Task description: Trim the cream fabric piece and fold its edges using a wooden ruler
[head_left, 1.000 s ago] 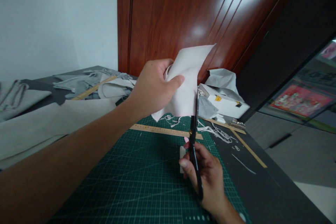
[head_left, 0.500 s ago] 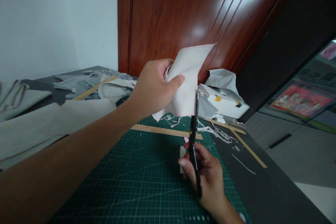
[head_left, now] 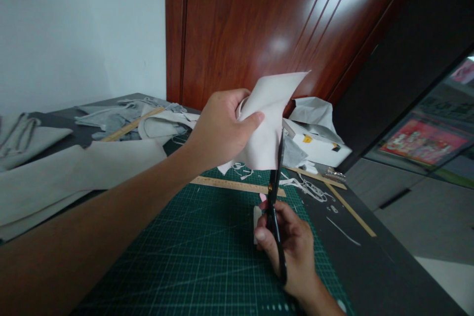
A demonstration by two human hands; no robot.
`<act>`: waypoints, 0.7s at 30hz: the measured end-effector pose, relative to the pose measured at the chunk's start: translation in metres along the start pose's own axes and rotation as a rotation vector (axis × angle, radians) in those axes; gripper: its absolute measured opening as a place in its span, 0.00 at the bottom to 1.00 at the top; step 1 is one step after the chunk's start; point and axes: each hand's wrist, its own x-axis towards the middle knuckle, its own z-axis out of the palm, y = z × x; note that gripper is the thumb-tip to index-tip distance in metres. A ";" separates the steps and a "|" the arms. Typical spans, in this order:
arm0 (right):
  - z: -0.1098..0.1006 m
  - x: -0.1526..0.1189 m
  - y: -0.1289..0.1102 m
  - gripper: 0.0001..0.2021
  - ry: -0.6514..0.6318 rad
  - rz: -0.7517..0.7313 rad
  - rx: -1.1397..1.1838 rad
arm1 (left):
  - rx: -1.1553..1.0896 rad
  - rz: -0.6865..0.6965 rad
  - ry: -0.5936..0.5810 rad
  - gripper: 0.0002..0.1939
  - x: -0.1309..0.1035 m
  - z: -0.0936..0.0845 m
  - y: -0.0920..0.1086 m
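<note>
Pinched between the thumb and fingers of my left hand (head_left: 231, 123) is a piece of white fabric (head_left: 272, 118), held up above the mat. My right hand (head_left: 292, 244) is closed around the handles of black scissors (head_left: 274, 192), which point upward. Their blades lie along the fabric's right edge near its lower corner; I cannot tell whether the blades are parted. Below both hands spreads a green cutting mat (head_left: 185, 256) with a grid. A small white block (head_left: 256, 224) sits on the mat, partly hidden by the right fingers.
A wooden ruler (head_left: 229, 185) crosses the mat's far part. White cord scraps (head_left: 309, 188) and another wooden strip (head_left: 350, 210) lie to the right. Behind them stands a white box (head_left: 322, 145). Pale fabric (head_left: 81, 168) and grey cloth (head_left: 122, 116) cover the left side.
My left hand and the fabric have shifted slightly right and down. The scissors' blade tips have tilted a little to the right, still at the fabric's edge.
</note>
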 end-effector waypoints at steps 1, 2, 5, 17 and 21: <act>0.000 0.000 0.000 0.17 0.003 0.005 0.010 | 0.009 0.003 -0.005 0.08 0.000 0.000 0.000; 0.000 0.000 -0.001 0.17 0.006 0.009 0.019 | 0.020 0.011 -0.009 0.07 0.000 0.001 0.000; 0.000 0.000 -0.001 0.17 0.016 0.023 0.036 | 0.045 0.037 -0.025 0.07 -0.001 0.002 0.001; 0.000 0.001 0.000 0.17 0.035 0.008 0.082 | 0.041 0.046 -0.040 0.06 -0.004 0.007 -0.003; -0.001 0.001 -0.001 0.17 0.040 0.004 0.078 | 0.033 0.054 -0.036 0.06 -0.004 0.008 -0.003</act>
